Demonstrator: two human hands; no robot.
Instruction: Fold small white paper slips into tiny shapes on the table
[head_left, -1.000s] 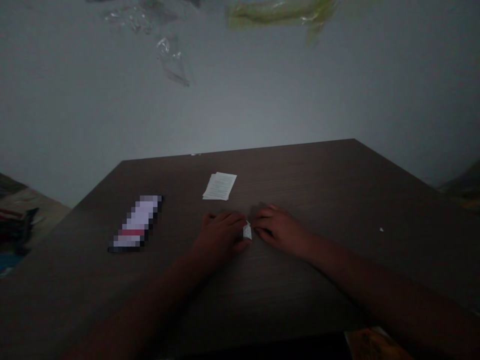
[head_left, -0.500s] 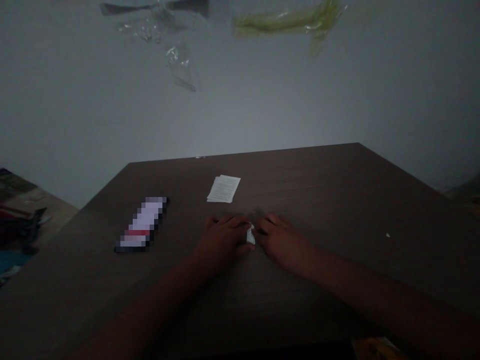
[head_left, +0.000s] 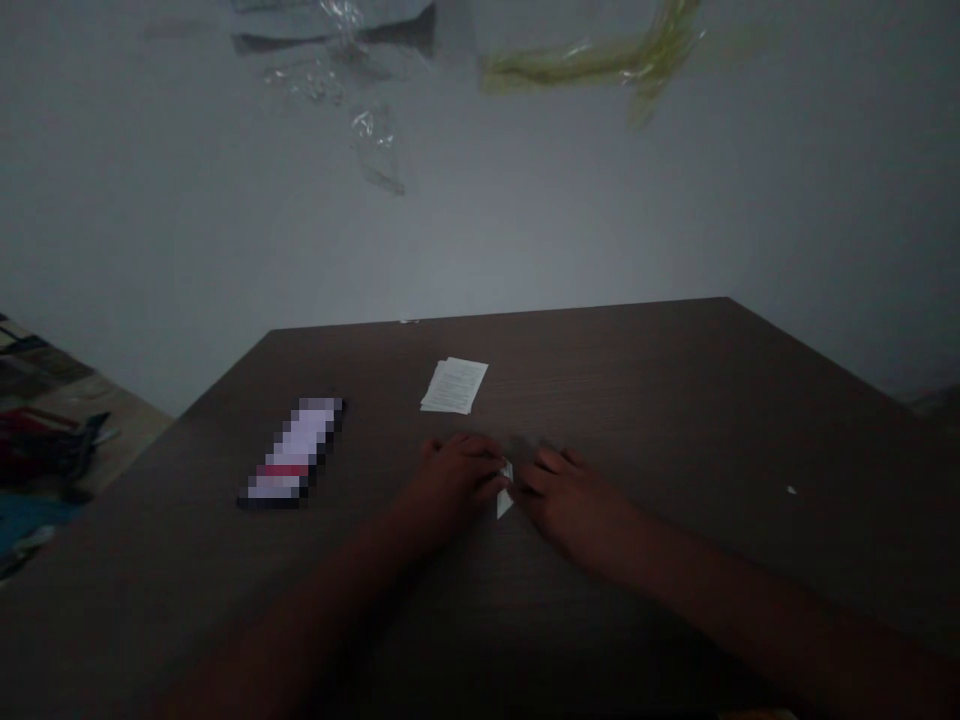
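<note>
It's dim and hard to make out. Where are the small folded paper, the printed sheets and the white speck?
folded paper [head_left: 504, 497], head view, its white lower corner between the hands.
printed sheets [head_left: 454, 386], head view, middle of the top sheet.
white speck [head_left: 790, 490], head view, the speck itself.

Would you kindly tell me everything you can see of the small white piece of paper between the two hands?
The small white paper piece looks like thin paper, folded small, with a pointed lower corner. It lies low on the dark wooden table, near its middle, pinched between the fingertips of the left hand and the right hand, which cover most of it. Only a narrow white sliver shows; any print on it is too small and dim to tell.
</note>
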